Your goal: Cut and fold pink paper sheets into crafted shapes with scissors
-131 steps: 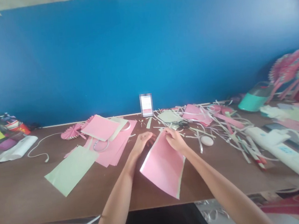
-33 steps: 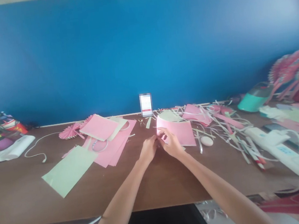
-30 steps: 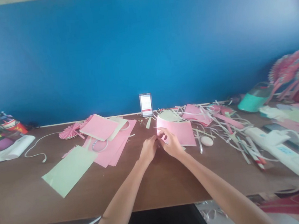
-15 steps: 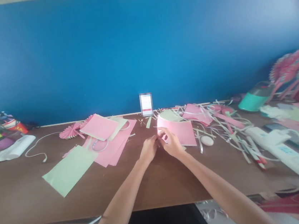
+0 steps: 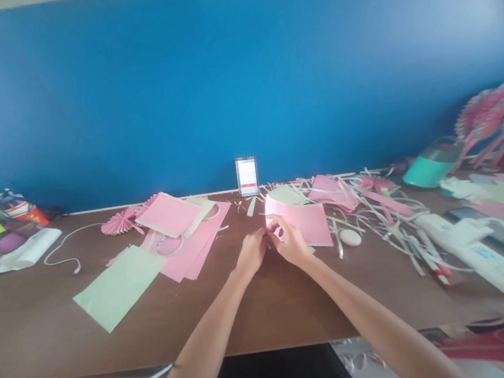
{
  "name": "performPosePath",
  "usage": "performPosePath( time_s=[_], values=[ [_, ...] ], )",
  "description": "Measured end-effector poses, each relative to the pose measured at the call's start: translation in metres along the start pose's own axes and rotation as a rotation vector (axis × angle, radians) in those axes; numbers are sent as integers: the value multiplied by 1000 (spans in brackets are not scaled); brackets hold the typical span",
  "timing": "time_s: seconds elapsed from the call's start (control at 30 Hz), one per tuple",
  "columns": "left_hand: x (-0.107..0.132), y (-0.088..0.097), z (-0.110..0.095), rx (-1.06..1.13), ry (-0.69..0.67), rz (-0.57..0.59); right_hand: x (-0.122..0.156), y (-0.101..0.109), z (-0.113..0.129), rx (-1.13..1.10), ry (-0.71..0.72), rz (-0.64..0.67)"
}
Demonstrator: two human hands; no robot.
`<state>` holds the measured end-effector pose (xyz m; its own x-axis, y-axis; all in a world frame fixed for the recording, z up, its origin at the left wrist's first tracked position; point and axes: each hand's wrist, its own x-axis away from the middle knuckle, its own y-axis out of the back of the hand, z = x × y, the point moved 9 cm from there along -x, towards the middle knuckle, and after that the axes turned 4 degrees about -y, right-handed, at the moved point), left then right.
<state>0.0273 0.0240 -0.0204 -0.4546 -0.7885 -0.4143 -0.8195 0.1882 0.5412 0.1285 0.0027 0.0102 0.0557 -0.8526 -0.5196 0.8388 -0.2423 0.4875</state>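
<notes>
My left hand (image 5: 253,252) and my right hand (image 5: 289,240) meet above the middle of the brown table, fingertips together. Both are closed in a pinch, and whatever lies between the fingers is too small or hidden to make out. Just behind my right hand is a pink sheet of paper (image 5: 313,224), its left end curling up. A pale green piece of paper (image 5: 285,195) sits behind that sheet. Close to the right of the pink sheet lies a white egg-shaped object (image 5: 350,237).
On the left are a green sheet (image 5: 120,289), stacked pink sheets (image 5: 203,243), a roll of tape (image 5: 169,245) and a pleated pink paper rosette (image 5: 121,221). Paper strips (image 5: 373,217), a white power strip (image 5: 482,254) and a teal container (image 5: 431,165) occupy the right. A blue panel (image 5: 222,83) rises behind.
The view has shifted very slightly. Both hands keep the same pinched pose, and nothing on the table has visibly moved.
</notes>
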Motion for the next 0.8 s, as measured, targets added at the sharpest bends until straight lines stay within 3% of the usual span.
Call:
performPosePath(
  time_s=[0.8],
  values=[
    [-1,1,-6,-13,7,30,-1,-5,-5,-23,18,45]
  ],
)
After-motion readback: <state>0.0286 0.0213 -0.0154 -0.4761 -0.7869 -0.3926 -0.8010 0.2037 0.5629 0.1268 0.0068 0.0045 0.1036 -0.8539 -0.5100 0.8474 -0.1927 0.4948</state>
